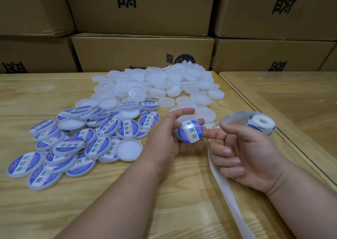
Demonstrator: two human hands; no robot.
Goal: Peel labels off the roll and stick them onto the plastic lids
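Nearest, the empty backing strip (226,187) runs along the surface (164,211) under the right hand (244,156). This hand has its lower fingers curled, the index finger pointing left at the lid (189,131); whether it touches I cannot tell. The left hand (167,134) pinches this lid at its rim, label facing the camera. I judge the lid goes next to the labelled pile (73,140), left of the left hand. The roll (260,123) lies just behind the right hand, blank lids (164,81) further back.
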